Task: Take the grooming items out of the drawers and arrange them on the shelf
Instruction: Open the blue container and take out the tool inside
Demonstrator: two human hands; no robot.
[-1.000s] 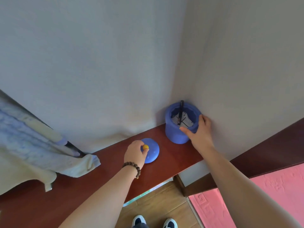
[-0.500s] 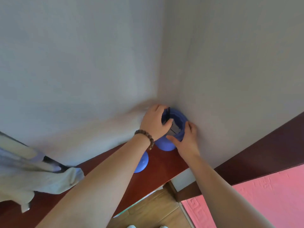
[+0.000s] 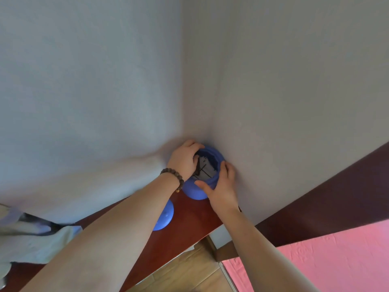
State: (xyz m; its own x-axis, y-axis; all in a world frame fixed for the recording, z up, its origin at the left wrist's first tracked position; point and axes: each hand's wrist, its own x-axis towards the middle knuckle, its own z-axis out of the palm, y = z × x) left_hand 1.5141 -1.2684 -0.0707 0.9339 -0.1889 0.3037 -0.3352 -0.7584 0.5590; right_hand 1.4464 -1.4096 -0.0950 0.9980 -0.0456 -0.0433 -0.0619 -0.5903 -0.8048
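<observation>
Head view only. Blue pot (image 3: 194,191) sits on the reddish-brown shelf (image 3: 189,224), at its far right end, tucked into the corner where the two walls (image 3: 94,81) meet. Pot is upright and open on top; inside, a pale bottom with thin dark lines across it. Something dark sits at the left inner side, too blurred to identify.

Right hand (image 3: 221,186): wrapped on the pot's near-right side, thumb across the front of the rim, fingers around the right wall. Grip closed on the pot.

Left hand (image 3: 185,160): over the pot's left rim, fingers curled down into the opening next to the dark thing. Can't tell whether the grip is actually pinching anything or just resting on the rim. Brown bead bracelet (image 3: 173,178) on that wrist.

Blue lid (image 3: 165,218): round, lying flat on the shelf, just beside the pot on its near-left side, not touching it. Left forearm covers its left half.

Pale cloth (image 3: 31,239): bunched at the left end of the shelf, against the wall, well apart from the pot.

Below the shelf's front edge: wood floor (image 3: 185,272). Pink mat (image 3: 326,260) at lower right.
</observation>
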